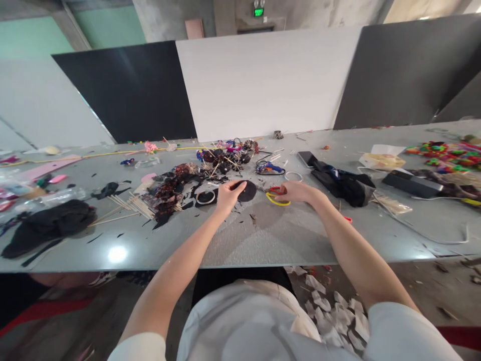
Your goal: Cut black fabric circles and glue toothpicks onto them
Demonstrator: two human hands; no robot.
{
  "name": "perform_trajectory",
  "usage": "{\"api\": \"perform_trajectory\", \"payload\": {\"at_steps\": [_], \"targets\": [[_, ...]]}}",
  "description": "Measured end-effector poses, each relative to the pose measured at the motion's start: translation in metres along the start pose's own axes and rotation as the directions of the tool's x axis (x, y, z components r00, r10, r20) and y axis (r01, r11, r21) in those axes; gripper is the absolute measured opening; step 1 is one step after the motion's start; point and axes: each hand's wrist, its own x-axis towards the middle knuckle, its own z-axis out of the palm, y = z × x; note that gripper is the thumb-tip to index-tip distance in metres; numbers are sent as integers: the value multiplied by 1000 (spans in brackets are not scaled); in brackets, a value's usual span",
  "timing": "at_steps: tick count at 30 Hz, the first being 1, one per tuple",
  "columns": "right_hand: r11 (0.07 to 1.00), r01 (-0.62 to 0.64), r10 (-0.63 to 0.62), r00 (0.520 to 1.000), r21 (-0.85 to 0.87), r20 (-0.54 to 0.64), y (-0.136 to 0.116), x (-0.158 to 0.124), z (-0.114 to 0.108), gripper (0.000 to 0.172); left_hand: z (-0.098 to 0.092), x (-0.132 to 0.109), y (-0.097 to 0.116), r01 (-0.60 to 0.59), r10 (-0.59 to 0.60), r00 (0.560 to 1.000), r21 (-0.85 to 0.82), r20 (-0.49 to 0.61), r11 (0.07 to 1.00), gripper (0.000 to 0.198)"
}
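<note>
A round black fabric piece (247, 192) is pinched at its left edge by my left hand (229, 195). Just right of it, my right hand (295, 191) is closed on scissors (278, 196) with red and yellow handles. The scissor blades point left toward the black disc; whether they touch it is too small to tell. Beside my left hand, a white ring (205, 197) lies on dark material. Another white ring (293, 176) sits behind my right hand. A blue tool (269, 168) lies beyond the scissors.
Dark decorated balls with sticks (225, 161) and black scraps (165, 193) cover the grey table (240, 245) centre-left. Wooden sticks (137, 204) and a black cloth bundle (52, 223) are left. On the right lie black fabric (345, 185), a dark box (411, 184) and colourful pieces (451, 155).
</note>
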Motion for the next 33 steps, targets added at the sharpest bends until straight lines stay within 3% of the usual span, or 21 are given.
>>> {"api": "perform_trajectory", "payload": {"at_steps": [3, 4, 11, 20, 25, 30, 33], "targets": [[996, 50, -25, 955, -76, 296, -1, 2, 7, 37, -1, 2, 0, -26, 26, 1000, 10, -15, 1000, 35], [993, 67, -30, 937, -95, 348, -4, 3, 9, 36, -2, 2, 0, -35, 35, 999, 16, -20, 999, 35], [988, 156, -146, 960, -23, 240, -12, 4, 16, 33, -2, 4, -2, -58, 61, 996, 46, -62, 997, 33], [994, 82, -102, 916, 68, 387, -17, 5, -5, 47, -4, 6, -3, -56, 58, 992, 19, -111, 998, 37], [988, 103, -131, 953, 115, 272, -30, 6, -9, 50, -5, 6, -3, -81, 82, 988, 9, -133, 997, 36], [1000, 3, -4, 997, 14, 79, -39, 7, -10, 55, -5, 3, 1, -132, 142, 980, 75, -138, 988, 33], [995, 82, -81, 997, 53, -18, -49, 2, -10, 51, -4, 1, 4, -149, 163, 978, 111, -127, 983, 32]]}}
